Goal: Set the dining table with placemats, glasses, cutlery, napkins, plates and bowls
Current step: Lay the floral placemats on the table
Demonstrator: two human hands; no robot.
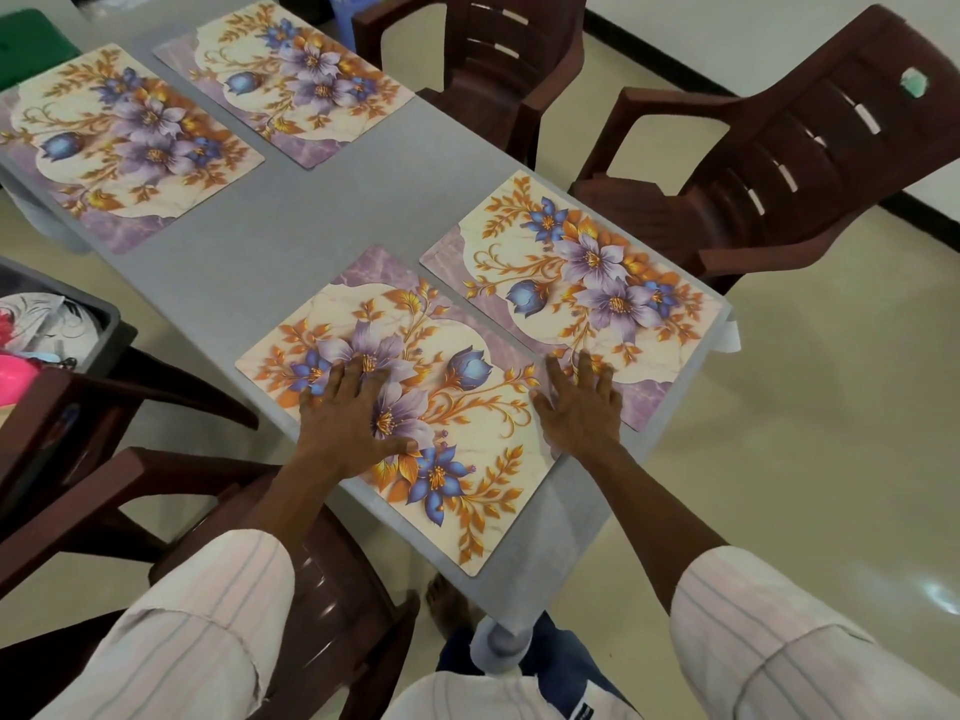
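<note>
The nearest rectangular placemat (483,444), printed with purple and blue flowers and orange leaves on a cream ground, was laid at the near end of the grey worktop (322,220), one corner reaching the worktop's near edge. The left hand (348,413) was pressed flat on its left half, released, with the fingers spread and straight over the printed flowers and nothing grasped. The right hand (582,407) was likewise laid open and flat, placed where this mat's right edge came just beside a second placemat of the same pattern (587,283); the fingertips were rested on the near corner of that second mat and the thumb was pointed towards the first.

Two more matching placemats were seen at the far end of the worktop, one on the far left (124,142) and one on the far right (291,80), well apart from the near pair. Both forearms were bare below pale striped sleeves (182,641).

Dark brown plastic chairs were set around the worktop: one on the far side (493,70), one on the right (779,163), one under the left arm (322,589) and one at the left (78,407). A grey bin (104,324) holding mixed items, too unclear to be named, was seen at the left edge.
</note>
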